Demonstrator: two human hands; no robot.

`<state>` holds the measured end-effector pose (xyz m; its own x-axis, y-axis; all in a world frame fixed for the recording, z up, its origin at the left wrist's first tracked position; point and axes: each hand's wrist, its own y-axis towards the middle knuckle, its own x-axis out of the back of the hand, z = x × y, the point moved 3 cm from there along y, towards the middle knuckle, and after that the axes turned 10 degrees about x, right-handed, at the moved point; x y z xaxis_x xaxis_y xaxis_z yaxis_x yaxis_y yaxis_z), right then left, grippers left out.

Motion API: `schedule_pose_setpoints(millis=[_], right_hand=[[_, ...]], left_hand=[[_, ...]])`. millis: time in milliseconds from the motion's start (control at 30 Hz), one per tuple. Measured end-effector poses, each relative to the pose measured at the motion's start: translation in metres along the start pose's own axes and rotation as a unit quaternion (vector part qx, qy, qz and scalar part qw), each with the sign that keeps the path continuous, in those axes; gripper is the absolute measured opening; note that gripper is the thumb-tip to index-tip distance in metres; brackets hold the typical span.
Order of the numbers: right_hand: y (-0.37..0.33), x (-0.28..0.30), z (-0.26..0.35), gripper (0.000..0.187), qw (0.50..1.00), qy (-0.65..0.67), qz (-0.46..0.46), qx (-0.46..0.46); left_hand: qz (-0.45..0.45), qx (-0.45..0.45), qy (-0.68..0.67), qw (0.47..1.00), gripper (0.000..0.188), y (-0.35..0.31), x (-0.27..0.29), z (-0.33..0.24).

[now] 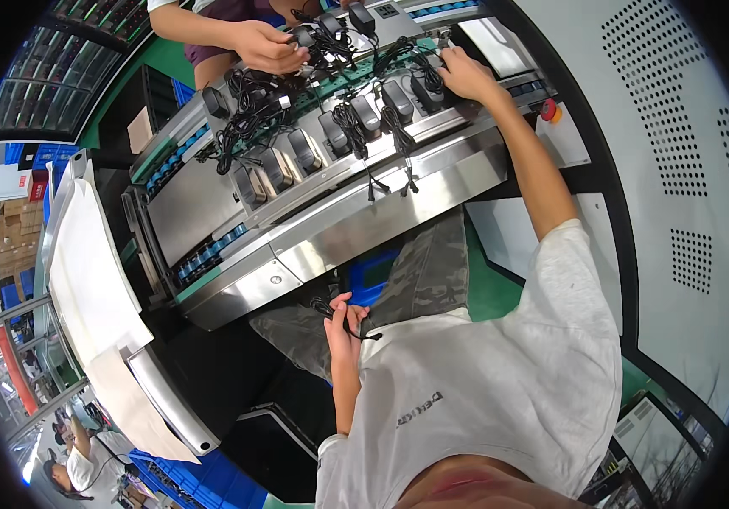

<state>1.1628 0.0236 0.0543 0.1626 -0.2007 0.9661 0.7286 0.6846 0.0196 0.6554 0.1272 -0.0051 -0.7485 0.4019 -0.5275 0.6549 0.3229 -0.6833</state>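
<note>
Low in front of my shirt, my left hand [344, 326] is closed around a thin black cable [370, 337], whose end sticks out past the fingers. My right arm reaches to the far right of the metal machine [398, 191]. There my right hand [466, 75] has bent fingers beside a black cable bundle [429, 75]; what the fingertips grip is hidden. Just left of that hand sits a black power adapter [426, 95]. Several more adapters stand in a slanting row, among them one grey-topped adapter [303, 150]. Coiled cords [349, 127] hang over the machine's front edge.
Across the machine, another person's hand [269, 47] holds an adapter over a heap of tangled cords [254, 102]. A red button [550, 111] sits right of my forearm. A perforated white panel [653, 76] stands at right, a white sheet-covered surface [93, 263] at left.
</note>
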Motion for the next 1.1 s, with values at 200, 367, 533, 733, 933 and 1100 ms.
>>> schedule_pose_setpoints(millis=[200, 367, 533, 733, 933, 1100], right_hand=[[0.003, -0.019, -0.003, 0.031, 0.999, 0.021, -0.044, 0.021], [0.007, -0.007, 0.005, 0.030, 0.992, -0.007, -0.108, 0.061], [0.007, -0.019, -0.004, 0.034, 0.994, 0.015, -0.093, 0.056], [0.025, 0.019, -0.001, 0.036, 0.969, 0.044, -0.161, 0.181], [0.044, 0.021, 0.107, 0.026, 0.972, 0.089, 0.036, 0.213], [0.036, -0.004, 0.135, 0.022, 0.962, -0.126, 0.134, 0.203]], left_hand=[[-0.028, 0.005, -0.006, 1.000, 0.021, 0.007, -0.003, -0.002], [-0.032, 0.006, 0.018, 0.999, 0.022, 0.013, -0.003, -0.008], [-0.011, -0.014, 0.010, 1.000, 0.021, -0.005, 0.003, -0.008], [-0.010, -0.047, -0.003, 0.999, 0.020, -0.021, 0.021, -0.006], [-0.012, -0.050, -0.003, 0.999, 0.020, -0.026, 0.020, -0.005], [-0.026, -0.072, 0.003, 0.997, 0.020, -0.035, 0.022, -0.010]])
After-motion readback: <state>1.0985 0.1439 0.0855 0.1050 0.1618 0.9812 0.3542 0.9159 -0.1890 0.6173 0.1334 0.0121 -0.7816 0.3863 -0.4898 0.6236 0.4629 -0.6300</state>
